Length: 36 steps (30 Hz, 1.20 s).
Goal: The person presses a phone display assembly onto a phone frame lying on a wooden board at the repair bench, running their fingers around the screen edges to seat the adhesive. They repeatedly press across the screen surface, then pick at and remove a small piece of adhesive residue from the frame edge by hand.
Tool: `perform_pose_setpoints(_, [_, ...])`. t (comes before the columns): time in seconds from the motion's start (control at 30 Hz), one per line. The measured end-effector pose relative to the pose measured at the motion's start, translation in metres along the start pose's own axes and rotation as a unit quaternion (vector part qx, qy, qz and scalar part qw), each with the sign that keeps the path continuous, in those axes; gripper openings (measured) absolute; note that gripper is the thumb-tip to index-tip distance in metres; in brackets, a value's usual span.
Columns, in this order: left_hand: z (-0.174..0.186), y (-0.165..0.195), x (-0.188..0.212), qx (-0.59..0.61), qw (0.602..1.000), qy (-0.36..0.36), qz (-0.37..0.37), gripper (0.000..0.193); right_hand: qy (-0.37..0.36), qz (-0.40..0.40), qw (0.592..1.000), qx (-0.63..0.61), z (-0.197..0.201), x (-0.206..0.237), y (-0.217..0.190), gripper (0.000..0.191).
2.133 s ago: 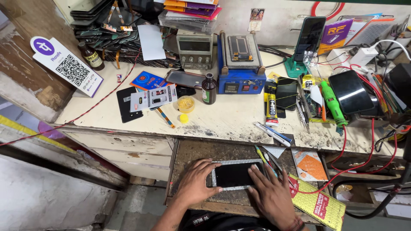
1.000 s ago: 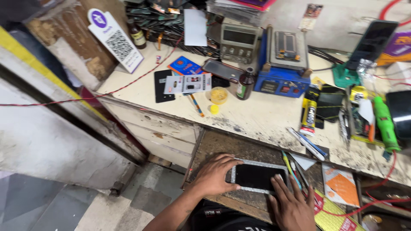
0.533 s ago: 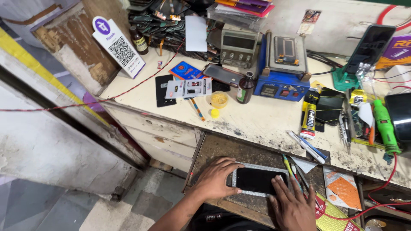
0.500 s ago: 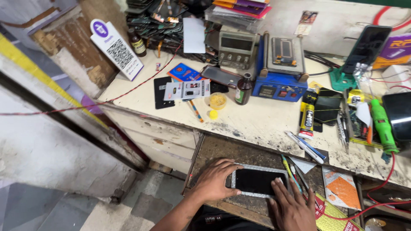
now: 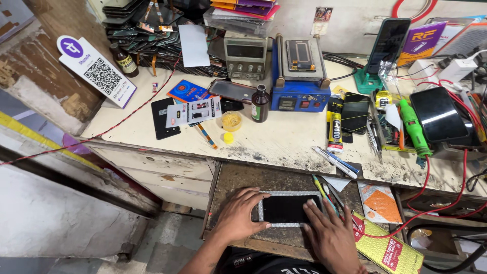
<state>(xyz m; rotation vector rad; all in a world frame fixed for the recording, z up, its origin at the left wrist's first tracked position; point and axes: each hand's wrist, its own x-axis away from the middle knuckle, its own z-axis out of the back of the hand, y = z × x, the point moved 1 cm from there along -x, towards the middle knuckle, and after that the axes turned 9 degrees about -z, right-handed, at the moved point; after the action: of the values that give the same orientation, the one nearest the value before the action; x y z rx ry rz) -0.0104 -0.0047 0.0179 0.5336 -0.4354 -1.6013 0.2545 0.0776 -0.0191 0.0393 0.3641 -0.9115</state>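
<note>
A smartphone (image 5: pixel 284 208) with a dark screen lies flat on a pale textured mat on the low pull-out board (image 5: pixel 238 177) in front of me. My left hand (image 5: pixel 237 216) grips the phone's left end, thumb on the screen edge. My right hand (image 5: pixel 328 234) rests flat on the phone's right end, fingers spread over the screen corner. Both forearms come in from the bottom edge.
The workbench (image 5: pixel 284 139) above holds a blue heating station (image 5: pixel 299 76), a grey meter box (image 5: pixel 246 55), a dark bottle (image 5: pixel 260 103), a glue tube (image 5: pixel 335 127), a green rotary tool (image 5: pixel 414 127), a small yellow cup (image 5: pixel 231 121), loose phones and red wires. Thin tools (image 5: pixel 324 190) lie right of the phone.
The view has swung back to the right and up, showing more of the bench's right side. Both hands stay on the phone in nearly the same hold.
</note>
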Motion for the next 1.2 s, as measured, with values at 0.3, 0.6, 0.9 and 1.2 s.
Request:
perform_pose_setpoints(0.3, [0.0, 0.001, -0.001, 0.015, 1.0, -0.009, 0.007, 0.081, 0.012, -0.003, 1.0, -0.007, 0.005, 0.013, 0.002, 0.046])
perform_pose_setpoints(0.6, [0.001, 0.002, -0.003, 0.023, 0.999, -0.015, 0.02, 0.081, 0.015, -0.005, 1.0, -0.024, 0.011, 0.022, 0.005, 0.04])
perform_pose_setpoints(0.9, [-0.004, 0.003, -0.004, 0.036, 0.999, 0.011, 0.005, 0.082, 0.005, 0.008, 0.999, -0.047, 0.024, 0.016, 0.007, 0.038])
perform_pose_setpoints(1.2, [-0.004, 0.006, -0.008, 0.019, 0.999, 0.039, -0.026, 0.081, 0.006, 0.001, 0.997, -0.071, 0.027, 0.019, 0.007, 0.041])
